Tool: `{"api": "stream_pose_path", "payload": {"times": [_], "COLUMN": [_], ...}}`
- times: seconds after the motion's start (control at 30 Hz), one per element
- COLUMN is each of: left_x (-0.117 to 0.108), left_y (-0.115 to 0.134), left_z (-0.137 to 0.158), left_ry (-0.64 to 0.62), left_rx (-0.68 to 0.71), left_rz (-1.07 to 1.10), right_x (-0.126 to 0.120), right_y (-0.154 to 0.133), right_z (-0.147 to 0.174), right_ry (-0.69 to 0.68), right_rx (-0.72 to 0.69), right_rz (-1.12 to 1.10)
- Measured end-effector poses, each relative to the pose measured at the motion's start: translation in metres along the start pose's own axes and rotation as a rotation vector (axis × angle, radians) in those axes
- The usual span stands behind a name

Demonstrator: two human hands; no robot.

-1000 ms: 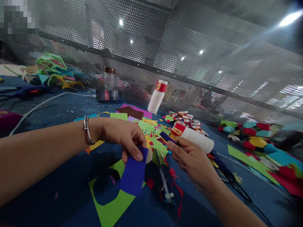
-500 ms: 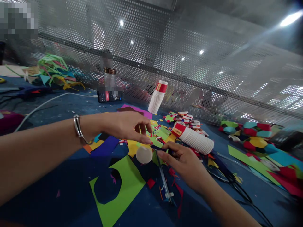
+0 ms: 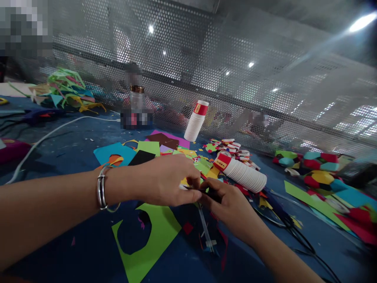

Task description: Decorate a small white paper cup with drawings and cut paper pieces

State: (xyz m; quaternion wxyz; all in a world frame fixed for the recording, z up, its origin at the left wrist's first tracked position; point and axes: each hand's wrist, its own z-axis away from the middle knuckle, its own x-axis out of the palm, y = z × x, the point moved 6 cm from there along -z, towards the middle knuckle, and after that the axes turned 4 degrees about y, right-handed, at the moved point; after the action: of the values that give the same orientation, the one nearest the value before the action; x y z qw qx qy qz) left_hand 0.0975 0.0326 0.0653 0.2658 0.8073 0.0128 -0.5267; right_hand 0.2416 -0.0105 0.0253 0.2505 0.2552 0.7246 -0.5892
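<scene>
My right hand (image 3: 229, 200) is closed on a thin dark strip (image 3: 210, 193), possibly paper; its exact kind is unclear. Against it, my left hand (image 3: 171, 179) has thumb and fingers pinched together at the strip's left end. A silver bracelet (image 3: 101, 188) circles the left wrist. Just below the fingertips lies a clear stick (image 3: 206, 226) on the blue table. In front of the left hand is a green paper sheet (image 3: 159, 236) with a large rounded cut-out. Colourful paper scraps (image 3: 203, 165) lie behind the fingers, partly covered by them.
One stack of white paper cups (image 3: 194, 125) stands at the back; another cup stack (image 3: 244, 175) lies on its side. Dark cables (image 3: 288, 224) run along the right, near coloured paper pieces (image 3: 319, 179). A white cable (image 3: 53, 129) crosses the left, before a scrap heap (image 3: 66, 86).
My left hand has moved right and down to meet the right hand, its fingers closing at the dark strip. It now covers the white disc. Blue and black papers behind the arm have come into view.
</scene>
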Motion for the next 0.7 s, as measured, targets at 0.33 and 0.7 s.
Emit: {"api": "stream_pose_path", "payload": {"times": [0.33,0.7], "left_x": [-0.001,-0.003], "left_y": [-0.007,-0.067], "left_z": [-0.003,-0.01], "left_ry": [0.085,0.126], "left_rx": [0.017,-0.334], "left_rz": [0.005,0.588], "right_x": [0.001,-0.025], "right_y": [0.002,0.012], "right_z": [0.003,0.0], "right_ry": [0.001,0.271], "right_rx": [0.025,0.1], "right_rz": [0.119,-0.042]}}
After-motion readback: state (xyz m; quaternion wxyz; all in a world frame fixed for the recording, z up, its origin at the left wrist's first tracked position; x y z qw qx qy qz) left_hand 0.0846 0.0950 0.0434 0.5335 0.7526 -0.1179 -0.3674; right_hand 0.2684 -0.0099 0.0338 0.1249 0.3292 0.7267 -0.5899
